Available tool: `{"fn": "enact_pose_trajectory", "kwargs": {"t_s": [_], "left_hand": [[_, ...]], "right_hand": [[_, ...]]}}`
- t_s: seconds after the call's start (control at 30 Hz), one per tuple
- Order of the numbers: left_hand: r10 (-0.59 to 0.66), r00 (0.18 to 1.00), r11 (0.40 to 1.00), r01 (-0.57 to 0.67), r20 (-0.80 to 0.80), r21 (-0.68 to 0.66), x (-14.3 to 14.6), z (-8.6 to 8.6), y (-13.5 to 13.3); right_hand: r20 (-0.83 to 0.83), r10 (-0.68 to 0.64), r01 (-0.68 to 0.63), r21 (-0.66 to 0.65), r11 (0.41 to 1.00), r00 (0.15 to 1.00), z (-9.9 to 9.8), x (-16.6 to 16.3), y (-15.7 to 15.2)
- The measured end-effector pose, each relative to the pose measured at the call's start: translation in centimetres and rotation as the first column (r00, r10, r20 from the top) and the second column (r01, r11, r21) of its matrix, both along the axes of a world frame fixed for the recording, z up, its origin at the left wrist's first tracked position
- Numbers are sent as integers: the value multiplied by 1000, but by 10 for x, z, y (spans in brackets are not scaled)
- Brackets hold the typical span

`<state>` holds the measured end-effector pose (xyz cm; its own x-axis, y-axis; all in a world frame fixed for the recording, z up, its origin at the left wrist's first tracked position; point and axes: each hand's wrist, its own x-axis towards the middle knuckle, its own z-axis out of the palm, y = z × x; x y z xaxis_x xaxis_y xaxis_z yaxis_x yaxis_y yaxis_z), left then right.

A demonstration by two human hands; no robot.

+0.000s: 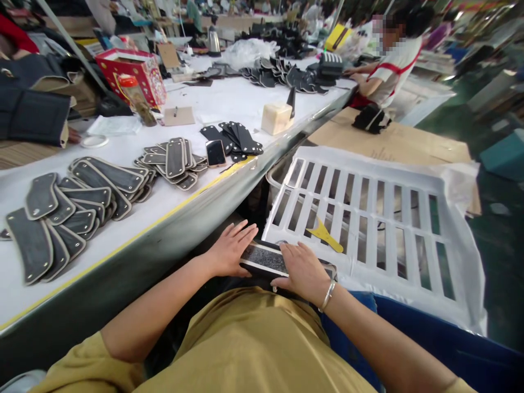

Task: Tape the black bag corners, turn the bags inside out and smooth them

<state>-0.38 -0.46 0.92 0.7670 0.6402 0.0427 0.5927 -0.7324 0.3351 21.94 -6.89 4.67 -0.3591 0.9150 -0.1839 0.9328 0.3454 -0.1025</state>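
A long dark panel [266, 258] with a speckled middle and a pale border lies crosswise just in front of my body. My left hand [232, 249] rests at its left end, fingers stretched out. Over its right part lies my right hand [305, 271], also flat with fingers extended; a bracelet [327, 296] circles that wrist. My palms cover parts of the panel, so its full outline is hidden. Just beyond my right hand, a yellow flat tool [326, 236] lies on a white slatted rack [351, 218].
Stacks of dark pale-edged pieces [85, 204] cover the white table [164, 218] at left, with a phone [215, 153], black pieces [241, 137] and a cream block [276, 118] beyond. A blue container [429, 338] stands at right. Another person [388, 71] works farther along the table.
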Motion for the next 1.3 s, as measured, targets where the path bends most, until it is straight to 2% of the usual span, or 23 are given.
{"fn": "enact_pose_trajectory", "kwargs": {"t_s": [0.1,0.23,0.37,0.57,0.73,0.93,1.03,1.13,1.3], "left_hand": [[-120,989,993,119,-90,-16,18,15,4],[-149,981,989,148,-128,-20,32,23,2],[-159,984,987,157,-82,-22,31,21,-1],[-178,981,984,175,-77,-35,30,14,-1],[-190,975,982,187,-115,-35,30,11,1],[-143,963,988,151,-227,18,39,22,-7],[-111,965,991,124,-238,41,51,23,-17],[-126,974,991,134,-189,27,73,17,-29],[-163,985,986,164,-55,3,120,3,-47]], "right_hand": [[-3,23,-23,-40,999,1000,2,-13,15],[-30,51,-52,-35,998,998,-3,-19,16],[-39,54,-55,-47,997,998,-5,14,0],[9,-4,5,-83,997,1000,2,74,-30],[13,-26,27,-75,997,1000,2,80,-38],[-7,-39,38,-46,998,999,1,77,-38],[-28,-41,37,-134,990,999,5,85,-37],[-89,-47,25,-234,972,995,9,101,-37],[-124,-125,84,-290,953,984,10,115,-35]]}}
